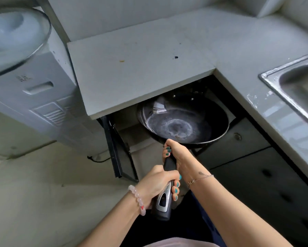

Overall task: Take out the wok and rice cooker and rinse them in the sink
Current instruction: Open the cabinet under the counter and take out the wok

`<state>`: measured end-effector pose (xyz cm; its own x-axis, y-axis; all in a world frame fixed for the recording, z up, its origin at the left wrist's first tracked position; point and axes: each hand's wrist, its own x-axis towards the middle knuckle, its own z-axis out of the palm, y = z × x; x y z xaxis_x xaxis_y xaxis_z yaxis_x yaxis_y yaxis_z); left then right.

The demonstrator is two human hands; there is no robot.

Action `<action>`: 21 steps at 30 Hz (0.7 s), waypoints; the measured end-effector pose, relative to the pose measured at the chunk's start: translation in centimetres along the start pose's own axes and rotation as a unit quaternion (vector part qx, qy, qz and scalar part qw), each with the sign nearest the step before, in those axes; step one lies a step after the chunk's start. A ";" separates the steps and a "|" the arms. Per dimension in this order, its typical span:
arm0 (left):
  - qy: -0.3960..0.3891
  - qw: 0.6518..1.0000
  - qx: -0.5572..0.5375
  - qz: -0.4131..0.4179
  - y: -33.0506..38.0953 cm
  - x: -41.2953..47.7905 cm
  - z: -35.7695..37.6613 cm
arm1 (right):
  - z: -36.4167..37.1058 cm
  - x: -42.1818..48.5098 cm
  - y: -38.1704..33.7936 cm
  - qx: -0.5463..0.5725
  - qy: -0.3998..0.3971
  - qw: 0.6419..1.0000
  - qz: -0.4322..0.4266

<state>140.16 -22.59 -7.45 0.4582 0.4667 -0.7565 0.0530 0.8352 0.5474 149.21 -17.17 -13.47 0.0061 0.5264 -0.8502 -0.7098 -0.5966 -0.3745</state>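
A black wok (183, 122) with a whitish ring on its bottom sits partly under the grey countertop (140, 56), in the open cabinet space below it. Its long black handle (164, 198), with a silver end piece, points toward me. My right hand (174, 154) grips the handle close to the wok's rim. My left hand (158, 184) grips the handle nearer its end. The steel sink (292, 82) lies at the right edge of the counter. No rice cooker is in view.
A black cabinet door (114, 145) hangs open at the left of the opening. A white appliance (39, 93) with a glass lid (16, 41) on top stands at the left. Dark cabinet fronts (253, 168) run under the sink counter.
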 end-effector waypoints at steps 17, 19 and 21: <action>-0.175 0.963 0.201 -0.027 -0.5 -6.7 -5.2 | 1.6 -6.6 6.0 0.195 0.068 0.969 -0.138; -0.191 0.956 0.221 -0.020 -0.6 -6.9 -4.7 | 1.2 -7.5 5.8 0.200 0.070 0.965 -0.154; -0.205 0.948 0.245 -0.004 -0.7 -6.9 -4.1 | 0.7 -8.4 5.5 0.209 0.071 0.960 -0.172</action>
<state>133.28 -25.18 -4.03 0.7573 0.2252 -0.6130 0.4166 0.5563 0.7190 144.80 -24.48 -8.11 0.3659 0.5441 -0.7551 -0.8690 -0.0907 -0.4864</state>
